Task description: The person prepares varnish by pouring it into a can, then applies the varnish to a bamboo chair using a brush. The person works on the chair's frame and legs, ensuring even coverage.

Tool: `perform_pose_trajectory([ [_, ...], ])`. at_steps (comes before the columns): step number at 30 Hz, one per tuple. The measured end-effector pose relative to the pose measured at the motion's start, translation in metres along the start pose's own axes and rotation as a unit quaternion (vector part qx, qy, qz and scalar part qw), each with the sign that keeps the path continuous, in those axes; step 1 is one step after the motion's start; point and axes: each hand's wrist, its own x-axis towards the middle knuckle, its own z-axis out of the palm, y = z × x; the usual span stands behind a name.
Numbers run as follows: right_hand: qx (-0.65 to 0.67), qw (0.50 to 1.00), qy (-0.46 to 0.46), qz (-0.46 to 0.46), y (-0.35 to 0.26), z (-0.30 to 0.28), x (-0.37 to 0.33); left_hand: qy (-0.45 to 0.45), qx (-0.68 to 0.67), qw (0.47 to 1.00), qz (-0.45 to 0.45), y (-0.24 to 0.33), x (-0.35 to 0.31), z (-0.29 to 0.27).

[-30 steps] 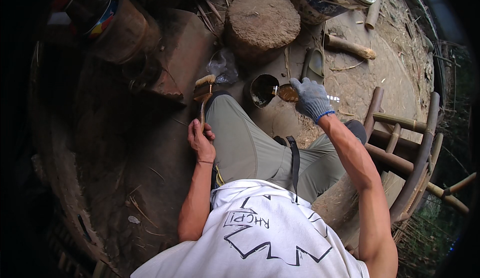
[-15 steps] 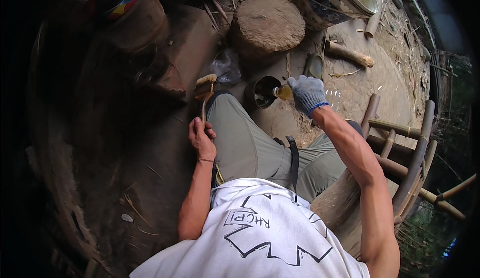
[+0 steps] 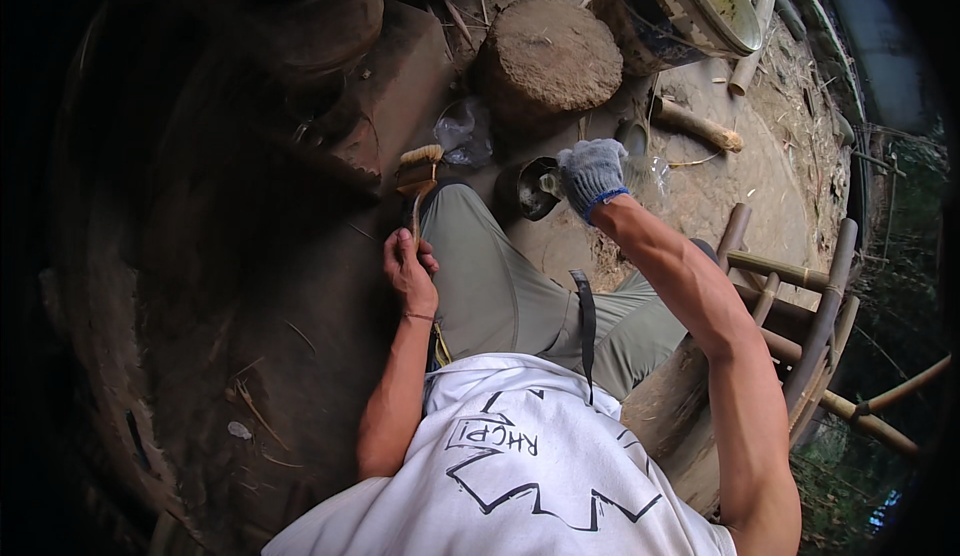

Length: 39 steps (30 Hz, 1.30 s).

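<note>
A wooden-handled brush with pale bristles (image 3: 420,156) stands bristles-up in my left hand (image 3: 408,268), whose fingers are closed round its handle beside my left knee. My right hand (image 3: 597,174), in a grey knitted glove with a blue cuff, is closed round a bottle (image 3: 551,185). The bottle's neck points left, over the mouth of a dark round pot (image 3: 512,194) on the ground; most of its body is hidden by the glove. Inside the pot something pale shows, too small to make out.
Behind the pot stands a thick wood stump (image 3: 550,56), with a crumpled clear plastic bag (image 3: 465,134) beside it. Buckets stand at the far left (image 3: 325,26) and far right (image 3: 665,16). A cut bamboo piece (image 3: 700,124) lies right of the stump. A bamboo frame (image 3: 820,306) rises at my right.
My right hand has moved left with the bottle, bringing its neck into the pot's mouth. The amber contents seen before are now hidden. My left hand still holds the brush upright.
</note>
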Motion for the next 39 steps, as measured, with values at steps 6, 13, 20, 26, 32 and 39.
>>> perform_pose_trajectory([
  [6, 0.073, 0.997, 0.038, 0.010, 0.005, 0.004, -0.006, -0.002, 0.003, 1.000, 0.004, 0.002, 0.001, 0.000],
  [13, 0.099, 0.993, 0.054, 0.021, 0.001, 0.025, -0.019, -0.059, 0.067, 0.995, 0.050, 0.014, -0.012, 0.008],
  [20, 0.128, 0.983, 0.130, -0.006, 0.024, 0.037, -0.039, -0.090, 0.072, 0.990, 0.080, 0.024, -0.017, 0.020],
  [26, 0.169, 0.979, 0.115, -0.006, 0.031, 0.053, -0.052, -0.082, 0.076, 0.991, 0.069, 0.024, -0.016, 0.012],
  [32, 0.114, 0.959, 0.258, 0.000, 0.023, 0.075, -0.053, -0.055, 0.087, 0.993, 0.064, 0.021, -0.008, 0.003],
  [39, 0.015, 0.964, 0.265, 0.015, 0.006, 0.076, -0.030, -0.050, 0.078, 0.994, 0.064, 0.022, -0.008, 0.009],
])
